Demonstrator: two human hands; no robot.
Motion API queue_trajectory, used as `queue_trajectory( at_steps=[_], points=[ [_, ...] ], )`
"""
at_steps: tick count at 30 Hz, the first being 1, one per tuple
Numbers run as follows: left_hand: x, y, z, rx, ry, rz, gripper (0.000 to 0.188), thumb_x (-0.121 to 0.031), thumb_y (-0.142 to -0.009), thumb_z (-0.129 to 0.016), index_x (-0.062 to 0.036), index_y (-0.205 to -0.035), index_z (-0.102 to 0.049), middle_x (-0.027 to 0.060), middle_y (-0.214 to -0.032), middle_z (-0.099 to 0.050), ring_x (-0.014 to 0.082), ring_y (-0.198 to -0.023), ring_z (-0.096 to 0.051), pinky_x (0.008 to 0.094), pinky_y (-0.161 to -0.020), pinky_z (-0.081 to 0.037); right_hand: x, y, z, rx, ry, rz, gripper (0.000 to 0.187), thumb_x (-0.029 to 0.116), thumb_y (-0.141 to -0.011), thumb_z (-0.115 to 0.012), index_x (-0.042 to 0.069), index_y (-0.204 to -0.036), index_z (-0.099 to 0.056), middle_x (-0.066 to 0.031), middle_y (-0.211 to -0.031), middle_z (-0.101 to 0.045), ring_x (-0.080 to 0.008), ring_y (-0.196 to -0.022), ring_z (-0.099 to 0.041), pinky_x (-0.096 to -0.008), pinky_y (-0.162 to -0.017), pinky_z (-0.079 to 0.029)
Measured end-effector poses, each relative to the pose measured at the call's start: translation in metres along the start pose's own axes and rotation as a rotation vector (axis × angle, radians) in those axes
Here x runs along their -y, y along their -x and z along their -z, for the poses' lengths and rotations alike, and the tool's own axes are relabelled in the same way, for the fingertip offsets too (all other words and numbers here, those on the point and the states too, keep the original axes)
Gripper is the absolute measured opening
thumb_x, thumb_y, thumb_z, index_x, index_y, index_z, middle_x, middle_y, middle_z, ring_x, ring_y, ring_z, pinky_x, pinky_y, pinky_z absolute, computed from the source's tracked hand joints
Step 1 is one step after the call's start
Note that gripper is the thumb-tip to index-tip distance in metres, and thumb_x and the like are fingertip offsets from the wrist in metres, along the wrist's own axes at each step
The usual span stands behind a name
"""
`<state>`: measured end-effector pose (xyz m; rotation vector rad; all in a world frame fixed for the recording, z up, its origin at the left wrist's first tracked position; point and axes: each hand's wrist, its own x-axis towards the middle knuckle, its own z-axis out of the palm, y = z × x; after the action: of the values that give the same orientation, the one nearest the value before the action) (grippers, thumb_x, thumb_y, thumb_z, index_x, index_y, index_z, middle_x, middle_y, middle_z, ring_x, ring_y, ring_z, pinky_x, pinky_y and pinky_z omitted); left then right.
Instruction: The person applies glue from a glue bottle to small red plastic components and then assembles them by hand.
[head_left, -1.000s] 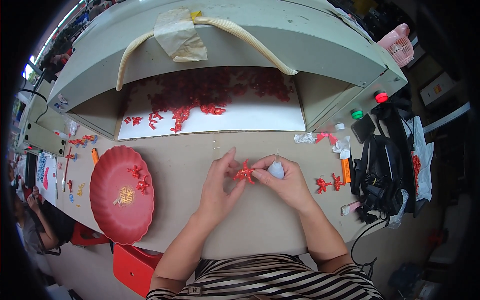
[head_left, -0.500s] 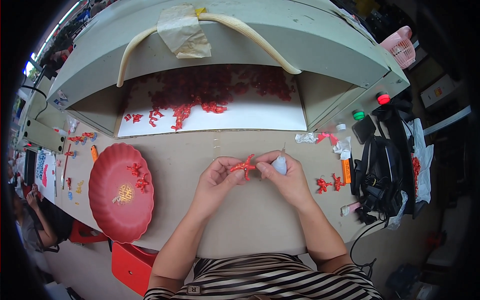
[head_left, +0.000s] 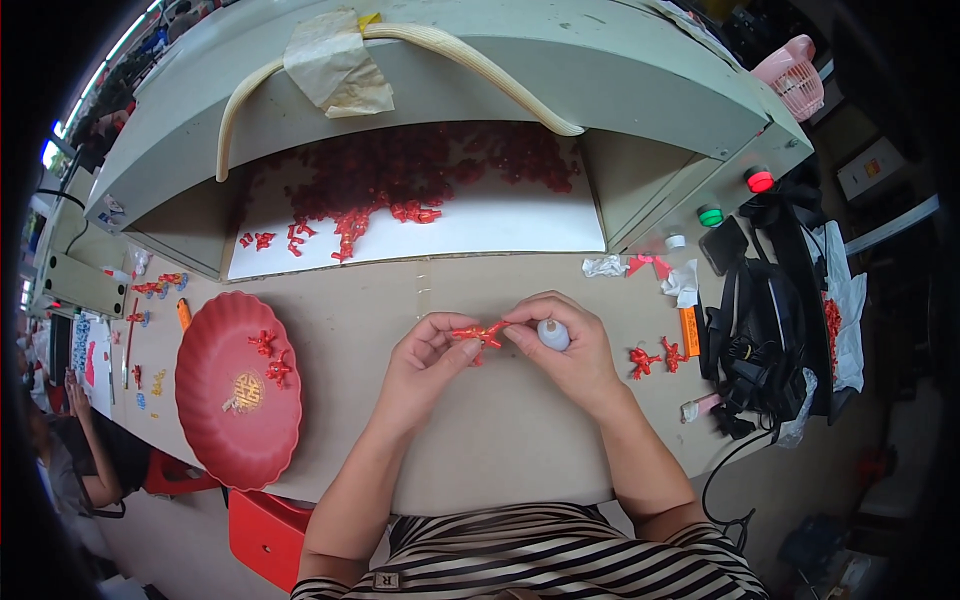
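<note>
Between my hands, above the middle of the table, is a small glossy red figurine (head_left: 484, 334). My left hand (head_left: 432, 358) pinches one side of it between thumb and fingers. The thumb and forefinger tips of my right hand (head_left: 566, 352) close on its other end. Tucked in my right hand's curled fingers is a small whitish squeeze bottle (head_left: 553, 335), its tip turned up. Part of the figurine is hidden by my fingertips. Two similar red figurines (head_left: 657, 359) rest on the table to the right.
A red scalloped bowl (head_left: 240, 390) on the left holds two red figurines. Ahead, a grey cabinet (head_left: 640, 190) has many red pieces (head_left: 380, 190) on its white floor. A black bag (head_left: 755, 330), crumpled tissue (head_left: 682, 283) and an orange strip (head_left: 690, 331) lie right. Someone sits far left.
The figurine has been turned and tilted between my fingers. The bottle's tip has swung toward me, and my head view has shifted slightly.
</note>
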<state>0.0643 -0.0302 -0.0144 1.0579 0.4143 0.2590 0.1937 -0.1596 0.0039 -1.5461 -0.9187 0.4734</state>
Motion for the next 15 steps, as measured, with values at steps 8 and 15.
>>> queue_trajectory(
  at_steps=[8, 15],
  points=[
    [0.003, -0.0018, 0.0037, 0.049, 0.04, 0.044, 0.019, -0.009, -0.088, -0.051, -0.0028, -0.106, -0.049, 0.0076, -0.099, -0.058, 0.0132, -0.089, -0.055, 0.0312, -0.08, -0.046, 0.0005, 0.0005, 0.001, 0.013, 0.096, 0.092, 0.015, 0.0, -0.073, -0.064, 0.002, -0.088, -0.061, -0.0067, -0.083, -0.059, -0.0167, -0.076, -0.058, -0.0258, -0.068, -0.046],
    [0.0033, -0.002, 0.0019, 0.015, 0.044, 0.052, 0.019, -0.01, -0.086, -0.056, -0.0022, -0.103, -0.052, 0.0043, -0.094, -0.06, 0.0093, -0.084, -0.055, 0.0248, -0.076, -0.047, -0.0028, 0.0016, -0.001, -0.007, 0.111, 0.113, 0.013, -0.001, -0.072, -0.065, 0.002, -0.085, -0.062, -0.0069, -0.081, -0.06, -0.0151, -0.073, -0.058, -0.0251, -0.066, -0.046]
  ],
)
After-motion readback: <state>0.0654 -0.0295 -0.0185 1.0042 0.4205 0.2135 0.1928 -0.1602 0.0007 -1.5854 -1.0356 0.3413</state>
